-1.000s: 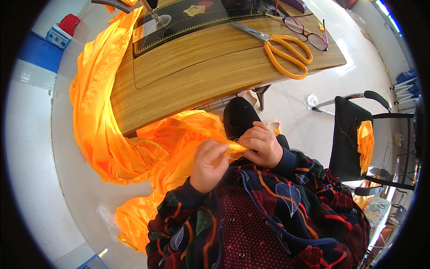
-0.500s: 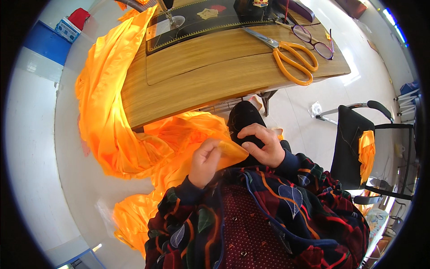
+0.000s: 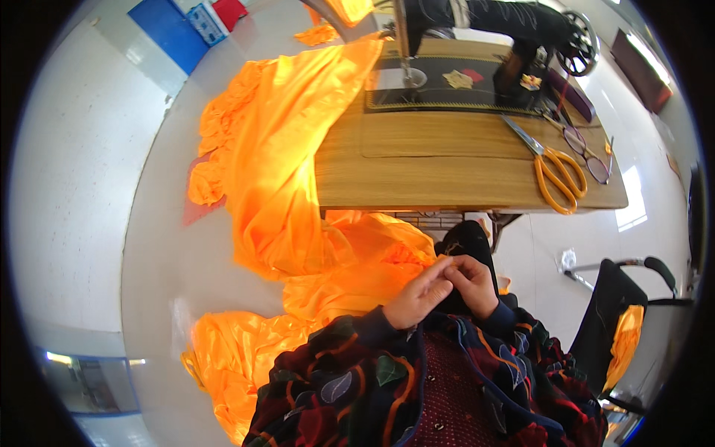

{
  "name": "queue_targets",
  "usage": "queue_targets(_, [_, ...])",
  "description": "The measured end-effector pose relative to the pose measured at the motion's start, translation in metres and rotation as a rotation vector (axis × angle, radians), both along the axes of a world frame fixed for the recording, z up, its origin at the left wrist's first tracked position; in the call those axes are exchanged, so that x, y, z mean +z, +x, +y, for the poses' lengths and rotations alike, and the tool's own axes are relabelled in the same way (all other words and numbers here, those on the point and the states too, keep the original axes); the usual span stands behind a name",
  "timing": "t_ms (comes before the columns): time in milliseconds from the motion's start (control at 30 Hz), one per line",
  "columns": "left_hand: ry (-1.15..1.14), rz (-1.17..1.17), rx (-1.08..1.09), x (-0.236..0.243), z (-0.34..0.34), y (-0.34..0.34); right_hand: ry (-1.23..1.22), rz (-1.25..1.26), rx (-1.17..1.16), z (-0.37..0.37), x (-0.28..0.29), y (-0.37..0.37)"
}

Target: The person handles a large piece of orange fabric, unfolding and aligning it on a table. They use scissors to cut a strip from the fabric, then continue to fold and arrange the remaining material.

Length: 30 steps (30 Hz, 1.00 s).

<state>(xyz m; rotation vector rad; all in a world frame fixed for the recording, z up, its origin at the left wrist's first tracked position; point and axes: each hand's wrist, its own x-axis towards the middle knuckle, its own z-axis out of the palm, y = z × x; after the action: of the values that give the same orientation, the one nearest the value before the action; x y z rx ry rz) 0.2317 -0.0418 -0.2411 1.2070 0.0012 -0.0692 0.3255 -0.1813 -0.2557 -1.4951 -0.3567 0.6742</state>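
Observation:
My left hand and my right hand meet over my lap, fingertips pinched together on a small bit of orange fabric, mostly hidden by the fingers. A long mass of shiny orange satin drapes over the left side of the wooden table and down beside my dark-clad knee. On the table, orange-handled scissors lie open a little, beside purple-framed glasses. A black sewing machine stands at the back, with small cloth scraps on its bed.
A black chair with orange cloth on it stands at my right. More satin lies on the floor at lower left. A white wall is on the left; a blue object and red item are at upper left.
The view has swung, so table and satin appear lower and farther right, showing more of the sewing machine. My right hand, lifted off half a second ago, now pinches against my left fingertips.

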Motion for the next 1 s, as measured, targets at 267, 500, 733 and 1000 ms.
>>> queue_targets(267, [0.419, 0.000, -0.008, 0.011, 0.011, -0.008, 0.303, 0.530, -0.106, -0.008, -0.014, 0.010])
queue_targets(500, [0.591, -0.005, 0.288, 0.037, 0.058, -0.043, 0.608, 0.586, -0.112, -0.044, -0.016, 0.047])
queue_targets(733, [0.392, 0.319, 0.378, 0.025, 0.120, -0.118, 0.667, 0.409, -0.152, -0.099, 0.010, 0.091])
queue_targets(1000, [0.428, 0.466, 0.945, -0.001, 0.167, -0.147, 0.441, 0.080, -0.563, -0.146, 0.050, 0.114])
